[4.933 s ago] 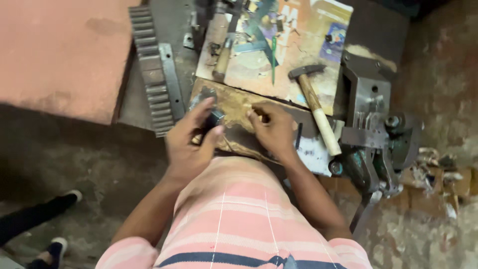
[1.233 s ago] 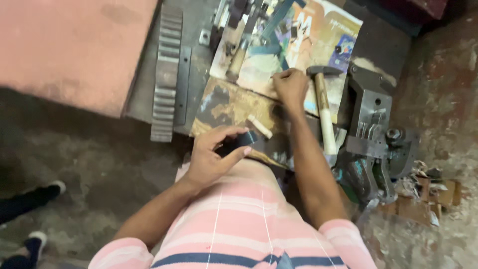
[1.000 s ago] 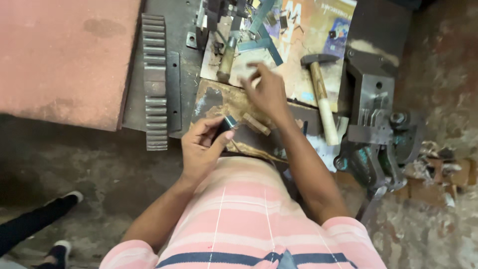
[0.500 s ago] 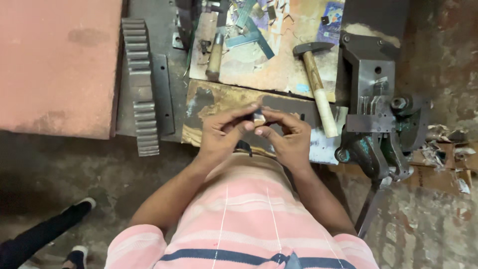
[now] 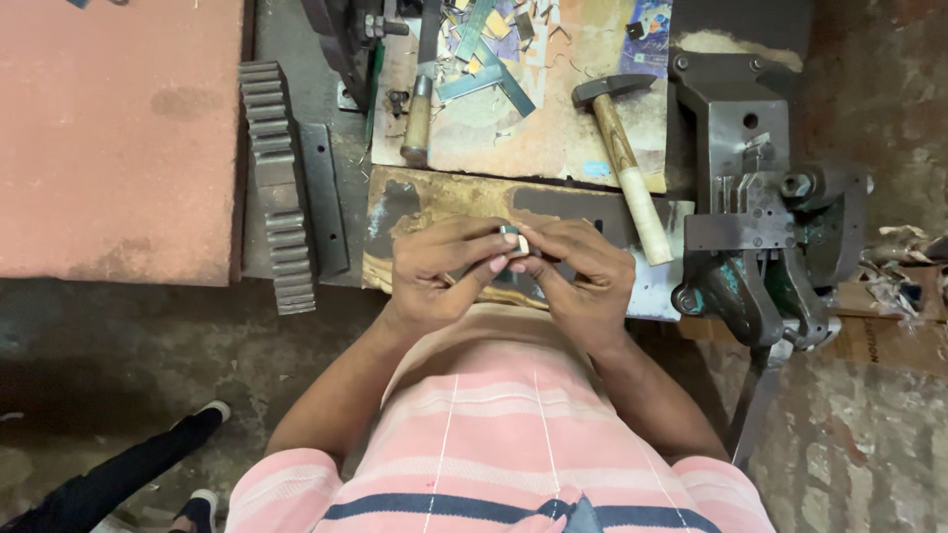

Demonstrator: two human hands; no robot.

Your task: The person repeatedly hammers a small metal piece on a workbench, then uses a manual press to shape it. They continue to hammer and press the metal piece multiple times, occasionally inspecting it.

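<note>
At frame centre, left hand (image 5: 434, 276) and right hand (image 5: 583, 281) together pinch a small metal piece (image 5: 513, 240), fitting apparently underway, hammer (image 5: 622, 163) lying untouched upper right.

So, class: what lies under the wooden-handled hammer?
The wooden-handled hammer rests on a scuffed board strewn with scraps, its handle end reaching a grey metal plate. Whatever is directly beneath is covered.

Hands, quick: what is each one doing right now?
Left hand: closed, fingers pinching a small metal piece.
Right hand: closed, fingertips on the same piece.
</note>
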